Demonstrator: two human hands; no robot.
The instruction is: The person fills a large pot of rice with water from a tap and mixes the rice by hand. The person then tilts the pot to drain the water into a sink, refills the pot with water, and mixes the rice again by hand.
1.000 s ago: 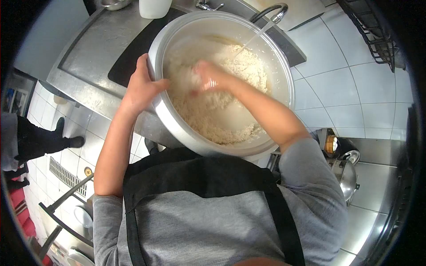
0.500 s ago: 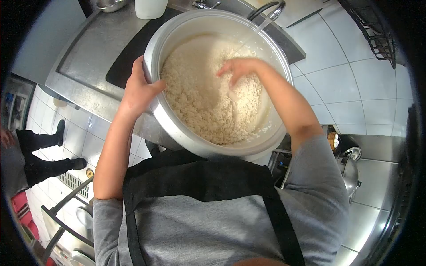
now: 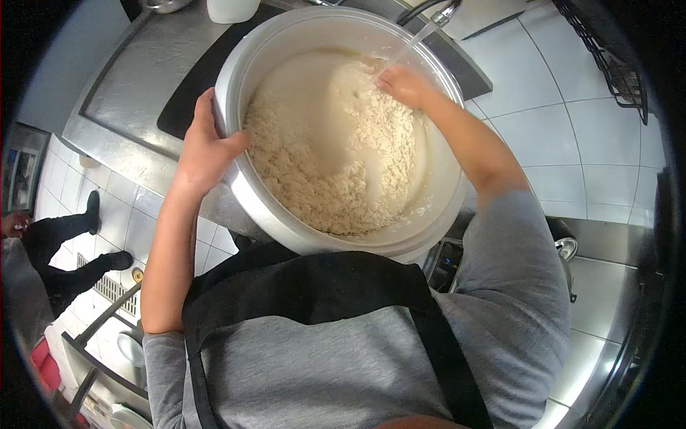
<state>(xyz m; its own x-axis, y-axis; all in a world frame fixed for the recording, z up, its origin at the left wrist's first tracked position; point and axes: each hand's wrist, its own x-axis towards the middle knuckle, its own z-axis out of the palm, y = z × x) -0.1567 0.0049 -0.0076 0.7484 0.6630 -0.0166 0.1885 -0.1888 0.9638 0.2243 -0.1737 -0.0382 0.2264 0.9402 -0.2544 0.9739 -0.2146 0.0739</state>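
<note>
A large whitish pot [image 3: 232, 86] is tilted, with wet rice [image 3: 307, 182] heaped along its near side and cloudy water [image 3: 293, 93] towards the far side. My left hand [image 3: 209, 149] grips the pot's left rim, thumb over the edge and fingers on the outside. Inside the pot, at the far right, my right hand [image 3: 406, 86] reaches down to the rice and water. Its fingertips are blurred and partly hidden there. A stream of water runs from the faucet [image 3: 444, 14] into the pot beside that hand.
Under and behind the pot lies a steel counter [image 3: 136, 86] with a dark sink opening [image 3: 179, 107]. A white container [image 3: 232, 10] and a metal bowl [image 3: 166, 4] stand at the back. A black wire rack [image 3: 607, 64] hangs at right. Another person's legs [image 3: 61, 236] show at left.
My right hand has moved from over the middle of the rice to the far right side, by the water stream. The pot sits slightly further left in view. My left hand keeps its grip.
</note>
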